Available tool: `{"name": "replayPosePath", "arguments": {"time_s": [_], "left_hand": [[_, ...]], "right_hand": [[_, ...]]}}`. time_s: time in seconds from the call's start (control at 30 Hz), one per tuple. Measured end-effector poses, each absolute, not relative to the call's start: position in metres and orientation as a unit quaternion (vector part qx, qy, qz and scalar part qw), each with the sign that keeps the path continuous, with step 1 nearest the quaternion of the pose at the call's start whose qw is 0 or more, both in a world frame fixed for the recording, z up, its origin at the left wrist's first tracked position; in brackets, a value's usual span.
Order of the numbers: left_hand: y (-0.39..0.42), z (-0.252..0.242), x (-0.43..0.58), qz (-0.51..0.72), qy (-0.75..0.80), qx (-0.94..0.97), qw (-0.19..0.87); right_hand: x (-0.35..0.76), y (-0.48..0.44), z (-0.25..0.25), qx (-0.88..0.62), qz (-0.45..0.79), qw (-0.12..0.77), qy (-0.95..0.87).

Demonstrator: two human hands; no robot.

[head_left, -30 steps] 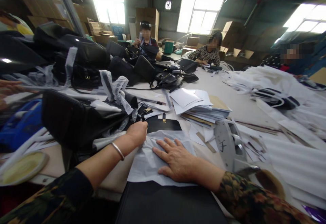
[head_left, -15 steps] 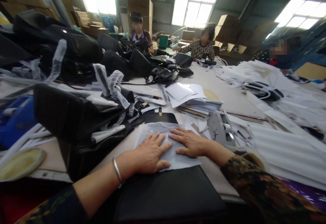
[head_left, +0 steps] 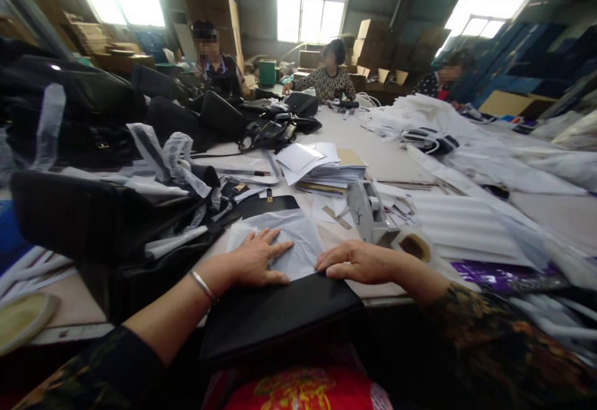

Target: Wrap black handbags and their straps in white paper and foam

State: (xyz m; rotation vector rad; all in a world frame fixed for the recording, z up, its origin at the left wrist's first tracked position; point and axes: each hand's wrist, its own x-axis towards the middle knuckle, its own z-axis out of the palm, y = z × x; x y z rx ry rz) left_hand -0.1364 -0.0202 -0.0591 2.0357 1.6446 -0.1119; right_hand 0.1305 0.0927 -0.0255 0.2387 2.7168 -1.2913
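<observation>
My left hand [head_left: 254, 259] lies flat with spread fingers on a sheet of white tissue paper [head_left: 298, 239] at the near edge of the table. A silver bangle [head_left: 202, 285] sits on that wrist. My right hand [head_left: 357, 262] rests on the paper's right corner, fingers stretched and pointing left, touching the top edge of a flat black leather bag [head_left: 275, 313] that hangs over the table edge toward me. Beyond the paper lies a black flap with a gold clasp [head_left: 269, 203].
Black bags and plastic wrap [head_left: 107, 211] pile up at the left. A paper stack [head_left: 321, 167] and a tape dispenser [head_left: 368, 214] stand ahead. White sheets [head_left: 466, 217] cover the right. Three people sit at the far end [head_left: 326, 77].
Both hands have slid back toward me over the tissue paper. The left hand went from reaching forward, closed, to lying flat. The black bag has tipped further over the table edge.
</observation>
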Motion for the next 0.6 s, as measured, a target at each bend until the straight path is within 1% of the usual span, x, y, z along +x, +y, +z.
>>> {"name": "replayPosePath", "arguments": {"time_s": [0.07,0.17,0.23,0.27,0.3,0.37,0.43,0.6], "left_hand": [[-0.021,-0.059,-0.133,-0.048,0.609,0.751,0.249],[-0.018,-0.071,-0.137,-0.051,0.627,0.743,0.228],[-0.01,-0.086,-0.146,-0.044,0.632,0.745,0.209],[-0.006,-0.093,-0.15,-0.031,0.63,0.75,0.198],[-0.002,-0.099,-0.154,-0.037,0.627,0.751,0.205],[0.003,-0.106,-0.159,-0.031,0.622,0.752,0.216],[0.003,-0.104,-0.16,-0.02,0.623,0.748,0.226],[0.001,-0.093,-0.154,-0.004,0.642,0.73,0.234]], "right_hand": [[0.162,0.094,-0.016,0.15,-0.446,0.019,0.882],[0.221,0.111,-0.007,0.271,-0.418,-0.113,0.859],[0.269,0.133,-0.007,0.404,-0.341,-0.216,0.821],[0.295,0.146,-0.008,0.484,-0.277,-0.254,0.79],[0.322,0.158,-0.009,0.572,-0.196,-0.273,0.748],[0.375,0.18,-0.015,0.659,-0.124,-0.28,0.687],[0.421,0.195,-0.025,0.71,-0.095,-0.255,0.649],[0.477,0.216,-0.059,0.759,-0.042,-0.181,0.625]]}}
